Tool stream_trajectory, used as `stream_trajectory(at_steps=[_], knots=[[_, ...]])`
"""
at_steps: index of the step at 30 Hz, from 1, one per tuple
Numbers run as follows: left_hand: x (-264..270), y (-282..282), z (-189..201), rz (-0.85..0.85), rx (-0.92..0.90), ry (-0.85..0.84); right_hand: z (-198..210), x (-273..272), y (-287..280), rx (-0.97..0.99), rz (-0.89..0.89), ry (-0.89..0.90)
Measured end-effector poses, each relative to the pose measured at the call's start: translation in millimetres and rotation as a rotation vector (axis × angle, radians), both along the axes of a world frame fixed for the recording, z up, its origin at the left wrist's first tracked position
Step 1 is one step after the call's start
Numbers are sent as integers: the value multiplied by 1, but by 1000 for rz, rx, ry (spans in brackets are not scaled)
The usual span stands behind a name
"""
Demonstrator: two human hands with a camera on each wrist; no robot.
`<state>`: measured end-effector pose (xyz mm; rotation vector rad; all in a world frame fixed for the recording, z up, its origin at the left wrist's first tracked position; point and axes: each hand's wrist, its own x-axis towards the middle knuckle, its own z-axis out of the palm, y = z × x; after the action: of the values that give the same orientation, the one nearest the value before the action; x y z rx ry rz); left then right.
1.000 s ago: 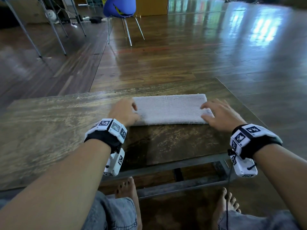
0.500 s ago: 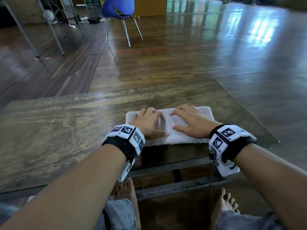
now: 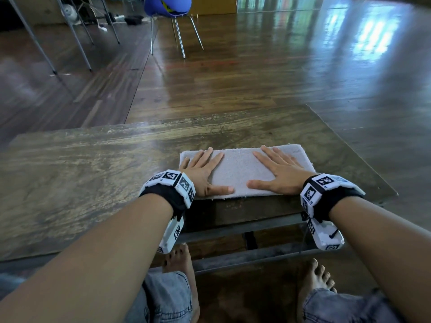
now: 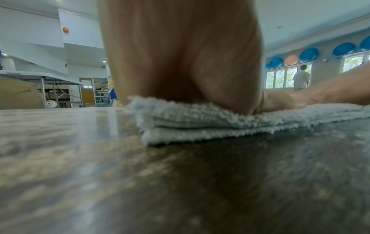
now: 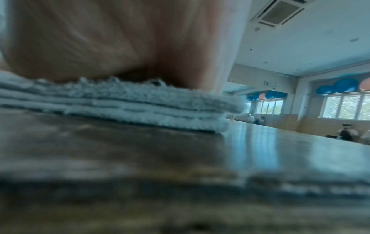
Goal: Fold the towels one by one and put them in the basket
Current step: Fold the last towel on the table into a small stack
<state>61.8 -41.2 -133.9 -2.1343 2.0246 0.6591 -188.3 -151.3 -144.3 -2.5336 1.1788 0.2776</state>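
A white towel (image 3: 238, 170), folded into a long strip of layers, lies near the front right of the wooden table (image 3: 93, 183). My left hand (image 3: 203, 169) lies flat on its left end with straight, spread fingers. On the right end my right hand (image 3: 277, 171) presses down flat in the same way. The left wrist view shows the towel's stacked layers (image 4: 200, 126) under the heel of my left hand (image 4: 180, 63). The right wrist view shows the towel's right edge (image 5: 160, 109) under my palm (image 5: 120, 39). No basket is in view.
The table's front edge (image 3: 233, 220) is just behind my wrists, its right edge (image 3: 349, 150) close to the towel. A blue chair (image 3: 168, 8) and metal table legs (image 3: 77, 43) stand on the wooden floor beyond. My bare feet (image 3: 314, 280) are under the table.
The towel was pulled toward me from mid-table to the front edge. My hands then slid apart from its middle to its two ends, flattening it.
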Motion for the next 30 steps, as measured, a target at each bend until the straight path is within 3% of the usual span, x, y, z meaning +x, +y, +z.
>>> stream_trajectory(at_steps=[9,12,15,18,23,26,30], knots=[[10,9,4,89,26,-38,4,-28,-3,-57,-149,-16],[7,7,3,96,9,-78,13,-22,4,-145,-127,4],[4,4,6,141,-67,-92,32,-8,17,-289,-10,-121],[1,3,11,184,-127,-110,44,13,34,-106,83,-262],[-6,7,25,221,-179,-145,49,18,33,-32,47,-111],[-16,8,38,183,-245,-37,55,5,22,-129,-69,-36],[-28,17,46,93,-170,248,51,-9,30,-159,-73,-153]])
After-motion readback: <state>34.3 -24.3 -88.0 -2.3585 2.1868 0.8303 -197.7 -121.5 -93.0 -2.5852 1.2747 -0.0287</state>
